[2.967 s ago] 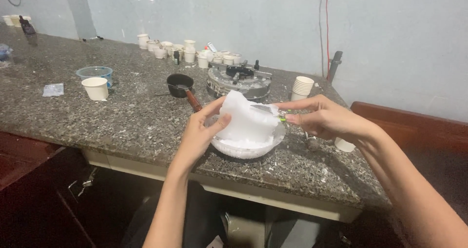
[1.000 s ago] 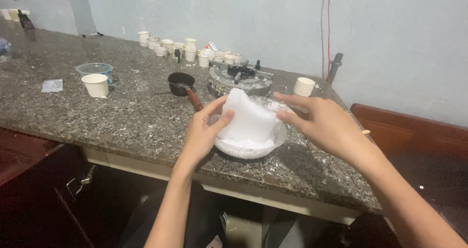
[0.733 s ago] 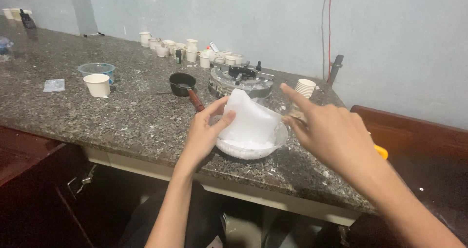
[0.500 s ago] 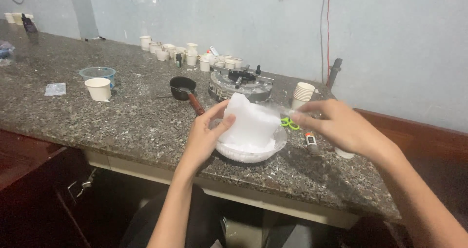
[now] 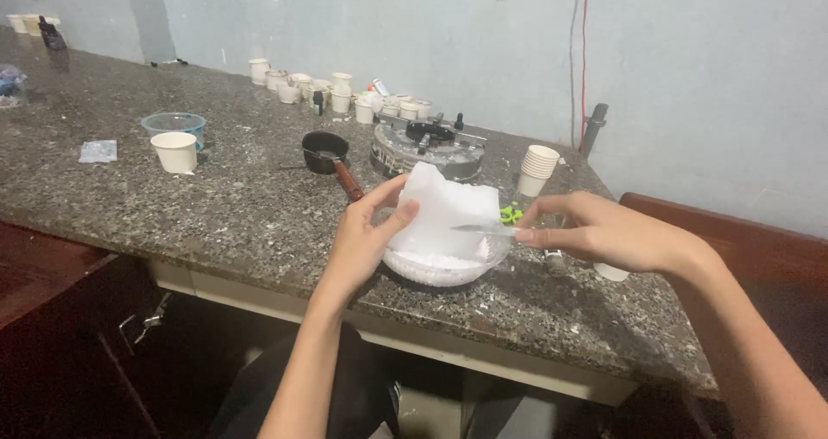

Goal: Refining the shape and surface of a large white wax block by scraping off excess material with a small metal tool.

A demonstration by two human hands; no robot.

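Observation:
A large white block (image 5: 448, 211) stands tilted in a clear shallow bowl (image 5: 438, 270) near the front edge of the granite counter (image 5: 224, 206). My left hand (image 5: 366, 232) grips the block's left side and steadies it. My right hand (image 5: 595, 230) holds a thin metal blade (image 5: 483, 228) by its handle, the tip lying against the block's right face. White flakes lie in the bowl under the block.
A small black pan with a brown handle (image 5: 332, 156) and a round grey machine (image 5: 427, 147) sit behind the bowl. A stack of paper cups (image 5: 536, 170) is to the right. A paper cup (image 5: 175, 152) and a clear tub (image 5: 173, 125) stand at left. Several small cups (image 5: 341, 98) line the wall.
My right hand left the block, swung out to the right, and came back holding the blade against the block. My left hand has kept its hold on the block.

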